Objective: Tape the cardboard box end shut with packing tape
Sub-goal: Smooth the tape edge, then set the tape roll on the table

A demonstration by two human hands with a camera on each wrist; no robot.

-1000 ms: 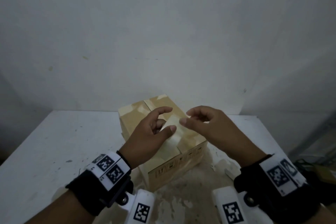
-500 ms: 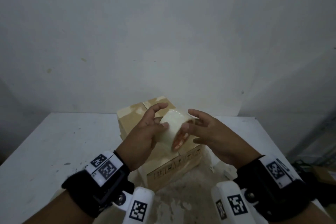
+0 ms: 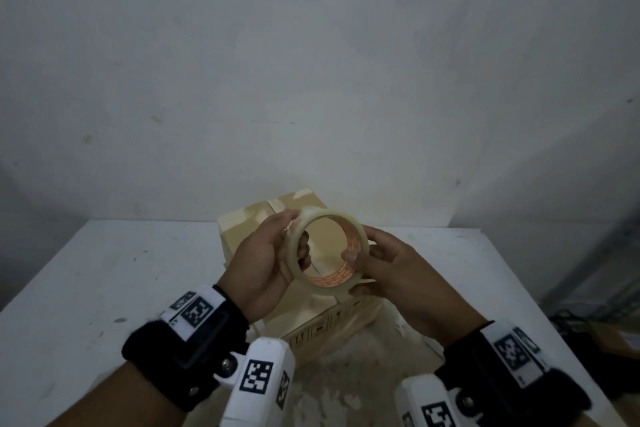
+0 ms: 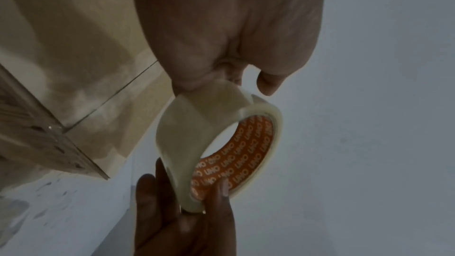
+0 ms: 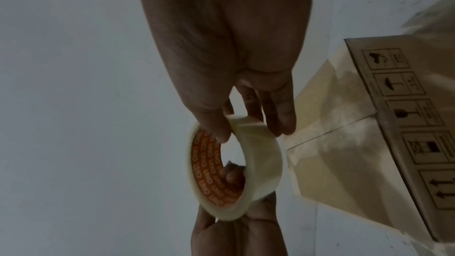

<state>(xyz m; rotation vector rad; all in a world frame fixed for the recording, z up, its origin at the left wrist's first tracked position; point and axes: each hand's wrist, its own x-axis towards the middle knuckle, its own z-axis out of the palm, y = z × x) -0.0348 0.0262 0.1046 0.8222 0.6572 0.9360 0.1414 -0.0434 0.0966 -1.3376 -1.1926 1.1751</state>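
Observation:
A roll of clear packing tape (image 3: 327,253) with an orange printed core is held in the air between both hands, just above the cardboard box (image 3: 298,305). My left hand (image 3: 277,246) grips its left rim, thumb inside the core. My right hand (image 3: 367,262) pinches the right rim, thumb inside the core. In the left wrist view the tape roll (image 4: 221,143) hangs below my left hand (image 4: 221,77). The right wrist view shows the tape roll (image 5: 236,164) pinched by my right hand (image 5: 236,124), with the box (image 5: 357,143) to the right. The box's flaps lie closed, with a seam down the middle.
The box stands on a white table (image 3: 104,288) against a plain white wall (image 3: 311,62). Worn, scuffed paint marks the table in front of the box. Dark clutter (image 3: 595,329) lies beyond the table's right edge.
The tape roll has turned from edge-on to face me, showing its open core. Both hands have shifted their hold on its rim and lifted slightly.

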